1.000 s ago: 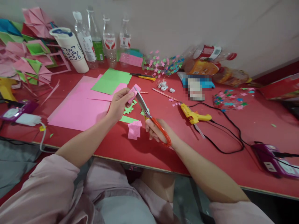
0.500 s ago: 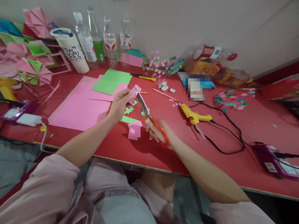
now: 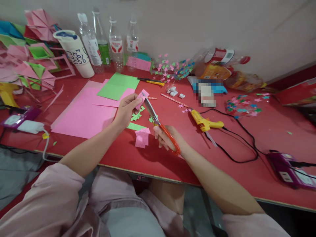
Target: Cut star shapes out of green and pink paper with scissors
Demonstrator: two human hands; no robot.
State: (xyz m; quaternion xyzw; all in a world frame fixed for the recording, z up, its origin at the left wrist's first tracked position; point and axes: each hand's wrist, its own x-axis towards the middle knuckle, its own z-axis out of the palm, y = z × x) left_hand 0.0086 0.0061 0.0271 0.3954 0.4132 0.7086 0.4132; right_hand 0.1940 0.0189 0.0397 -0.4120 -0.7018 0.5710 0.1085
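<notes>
Between the thumb and fingers of my left hand [image 3: 127, 107] is a small piece of pink paper [image 3: 141, 99]. My right hand [image 3: 168, 138] is closed round the orange handles of a pair of scissors [image 3: 151, 111], whose blade tips meet the edge of that paper. Below the hands lie a few small pink paper pieces [image 3: 142, 138] and a green paper strip [image 3: 136, 126]. Green paper stars [image 3: 137, 115] are scattered just behind them. To the left are large pink sheets [image 3: 79, 112] with a green sheet [image 3: 118, 86] on top.
A yellow glue gun [image 3: 204, 121] with a black cord lies to the right, near a purple power strip [image 3: 288, 169]. Another purple power strip [image 3: 19, 118] is at left. Behind stand a white tumbler [image 3: 76, 54] and several bottles [image 3: 116, 46]. A yellow-handled cutter [image 3: 154, 82] lies midtable.
</notes>
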